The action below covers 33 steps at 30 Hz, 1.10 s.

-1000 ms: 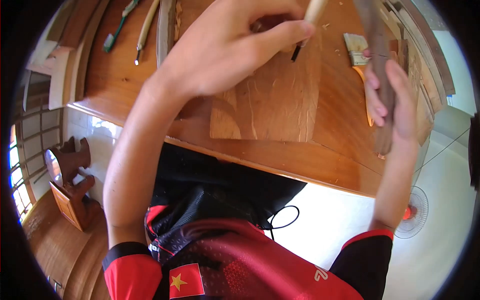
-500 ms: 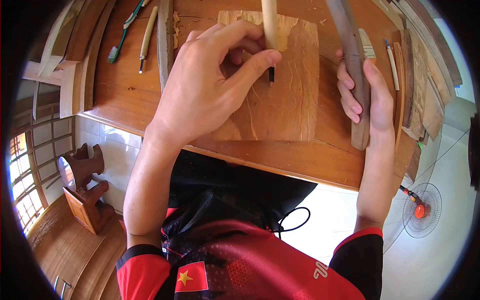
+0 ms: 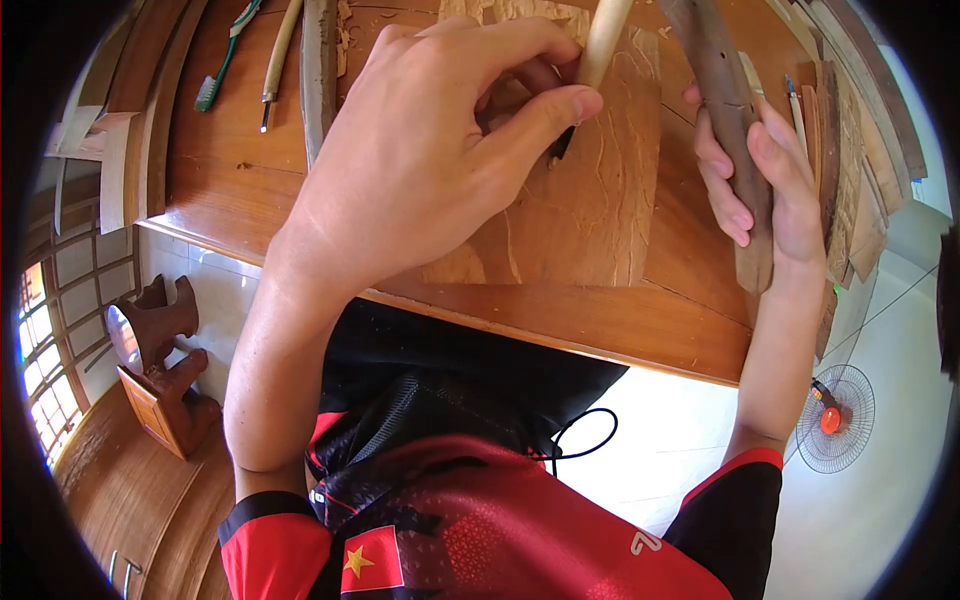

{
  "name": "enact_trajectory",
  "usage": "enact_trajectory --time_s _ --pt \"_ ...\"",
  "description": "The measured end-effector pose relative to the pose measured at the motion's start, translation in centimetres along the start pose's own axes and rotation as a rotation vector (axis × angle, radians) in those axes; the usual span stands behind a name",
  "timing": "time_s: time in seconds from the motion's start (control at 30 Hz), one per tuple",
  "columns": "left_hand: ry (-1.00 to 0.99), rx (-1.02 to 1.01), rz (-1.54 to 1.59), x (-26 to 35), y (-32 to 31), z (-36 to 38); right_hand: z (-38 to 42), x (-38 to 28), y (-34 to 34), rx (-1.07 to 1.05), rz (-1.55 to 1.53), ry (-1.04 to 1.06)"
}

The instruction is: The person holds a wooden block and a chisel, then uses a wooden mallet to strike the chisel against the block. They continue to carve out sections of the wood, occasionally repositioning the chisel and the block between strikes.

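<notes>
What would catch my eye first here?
Probably the left hand, large at upper center, holding a wooden-handled chisel over the grooved board. Farther right, the right hand holds a dark wooden stick. Lower down, a red patch with a yellow star shows on the shirt.

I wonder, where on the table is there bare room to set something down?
The broadest free patch of the table lies at left, between the stacked boards and the grey strip, nearer the front edge than the toothbrush. A narrow bare band runs between the grooved board and that edge. It is crowded at the right, with wood pieces.
</notes>
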<state>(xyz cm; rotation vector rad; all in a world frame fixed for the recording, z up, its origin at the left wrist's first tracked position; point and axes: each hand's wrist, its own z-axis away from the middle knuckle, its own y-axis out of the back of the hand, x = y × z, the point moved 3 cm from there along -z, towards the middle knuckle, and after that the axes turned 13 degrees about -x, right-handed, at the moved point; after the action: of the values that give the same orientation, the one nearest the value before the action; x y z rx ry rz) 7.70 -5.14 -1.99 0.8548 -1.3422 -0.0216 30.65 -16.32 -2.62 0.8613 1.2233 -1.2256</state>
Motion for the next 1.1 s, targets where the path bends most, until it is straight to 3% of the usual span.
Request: enact_trajectory --time_s 0.17,0.27,0.5,0.7,0.9,1.1 --pt "0.006 0.013 0.037 -0.4 -0.1 -0.2 -0.9 -2.2 0.1 -0.044 0.119 -0.014" --pt "0.078 -0.072 -0.120 0.6 0.8 -0.4 -1.4 -3.1 0.1 0.025 0.196 -0.048" --pt "0.065 -0.134 -0.094 3.4 1.5 -0.8 -3.5 -6.9 -0.9 0.187 0.050 -0.085" --pt "0.022 -0.075 -0.147 3.1 1.1 -0.7 -3.1 -5.7 -0.4 0.098 0.143 -0.037" --pt "0.102 -0.150 -0.042 2.8 1.6 -1.0 -2.5 -5.6 0.0 0.126 0.215 -0.020" --pt "-0.017 -0.080 -0.019 2.4 1.2 -0.6 -2.3 -5.3 0.8 0.149 0.287 -0.024"
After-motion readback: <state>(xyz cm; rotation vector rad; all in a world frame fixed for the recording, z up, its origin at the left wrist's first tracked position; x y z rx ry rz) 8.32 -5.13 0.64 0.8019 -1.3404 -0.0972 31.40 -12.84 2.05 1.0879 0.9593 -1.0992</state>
